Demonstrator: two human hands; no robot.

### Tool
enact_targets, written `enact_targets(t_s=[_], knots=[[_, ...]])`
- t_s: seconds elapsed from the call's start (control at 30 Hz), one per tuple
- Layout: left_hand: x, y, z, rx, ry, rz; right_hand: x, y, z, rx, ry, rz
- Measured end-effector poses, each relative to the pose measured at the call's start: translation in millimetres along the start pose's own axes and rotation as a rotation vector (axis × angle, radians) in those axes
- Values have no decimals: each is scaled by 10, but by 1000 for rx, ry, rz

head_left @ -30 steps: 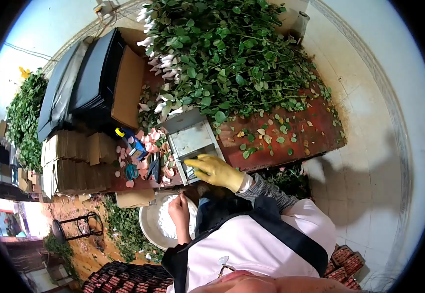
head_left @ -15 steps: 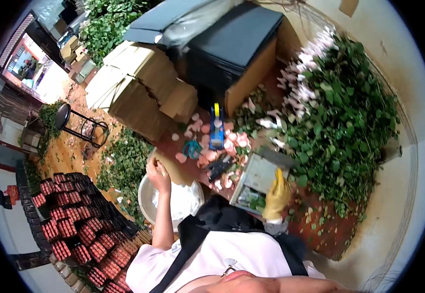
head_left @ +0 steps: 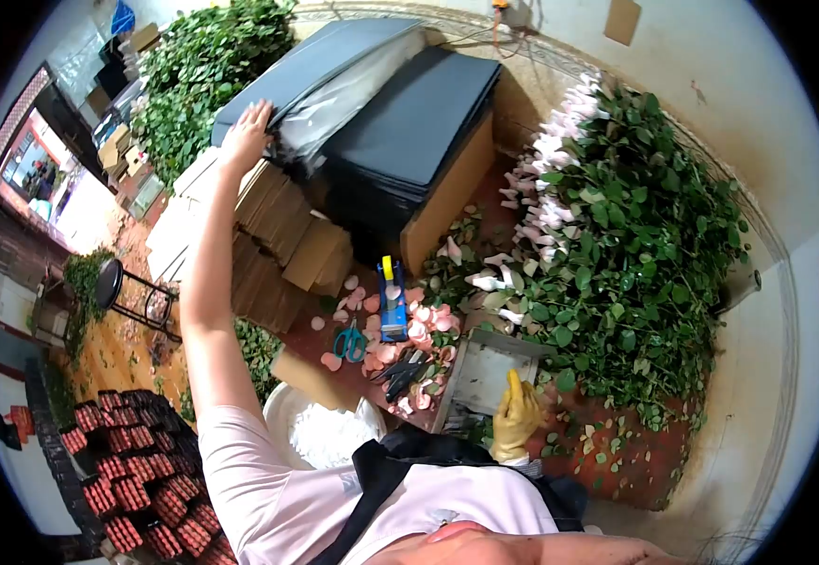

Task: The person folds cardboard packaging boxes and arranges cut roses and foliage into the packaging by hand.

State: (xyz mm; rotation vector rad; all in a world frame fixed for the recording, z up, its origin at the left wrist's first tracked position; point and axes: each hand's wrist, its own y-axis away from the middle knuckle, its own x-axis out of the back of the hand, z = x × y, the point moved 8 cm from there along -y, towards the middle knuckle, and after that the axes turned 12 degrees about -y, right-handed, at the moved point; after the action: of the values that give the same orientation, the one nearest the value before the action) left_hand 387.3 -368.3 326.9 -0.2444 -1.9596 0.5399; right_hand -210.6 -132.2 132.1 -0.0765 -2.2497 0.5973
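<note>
My left hand (head_left: 246,139), bare, is stretched out at the near left corner of a stack of dark grey sheets (head_left: 334,71). Its fingers lie extended along the edge; whether they press on a sheet I cannot tell. My right hand (head_left: 518,414), in a yellow rubber glove, hovers by a grey metal-edged tray (head_left: 485,369) with its index finger extended and nothing visible in it. Left of the tray are a blue tape dispenser (head_left: 393,311), teal-handled scissors (head_left: 349,344) and a black-handled tool (head_left: 404,373) among pink petals (head_left: 424,325).
Leafy stems with pale-wrapped flower heads (head_left: 654,254) are heaped at right. Folded cardboard (head_left: 278,245) stands under my left arm. A white bucket (head_left: 282,414) sits near my body. At left are a black stool (head_left: 110,282) and stacked pink-and-black bundles (head_left: 132,452).
My left hand has moved from above the bucket, up and away, to the dark sheets' corner. My gloved right hand stays near the tray. The whole view has shifted slightly.
</note>
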Motion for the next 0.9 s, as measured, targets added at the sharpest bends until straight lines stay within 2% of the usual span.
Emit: enact_targets(t_s=[0.03,0.1,0.23,0.3,0.37,0.43,0.5,0.53,0.57,0.6,0.67,0.7,0.77,0.8,0.83,0.9], knots=[[-199,-97,-25,-83,109,-70,-15,-4,17,-7,-20,-26],[37,-118,-21,-38,105,-120,15,1,36,-1,-25,3],[566,-234,64,-84,-11,36,103,6,-16,32,-34,21],[787,-377,-34,22,68,98,114,6,-57,78,-91,3],[911,-460,-67,126,88,-6,121,18,-34,64,-93,11],[642,-507,12,-1,282,-324,84,39,1,71,-80,-8],[503,-557,45,-163,384,-412,96,43,0,55,-96,-20],[592,-659,-118,-43,203,-309,100,39,-1,42,-105,-34],[967,-700,-203,108,-77,-11,107,32,-3,30,-114,-51],[1500,-589,-170,76,-210,434,131,20,-29,34,-134,-64],[1983,-311,-405,520,-11,801,135,6,-30,25,-150,-66],[2044,-211,-521,603,207,958,134,6,-28,22,-167,-75],[2156,-24,-435,769,722,896,193,-13,-110,72,-128,-30],[2327,87,-128,566,844,1041,160,-7,-62,5,-143,-99],[2388,136,115,407,756,988,115,5,-7,-60,-158,-162],[2672,433,917,119,653,878,-72,116,287,-127,-518,-182]])
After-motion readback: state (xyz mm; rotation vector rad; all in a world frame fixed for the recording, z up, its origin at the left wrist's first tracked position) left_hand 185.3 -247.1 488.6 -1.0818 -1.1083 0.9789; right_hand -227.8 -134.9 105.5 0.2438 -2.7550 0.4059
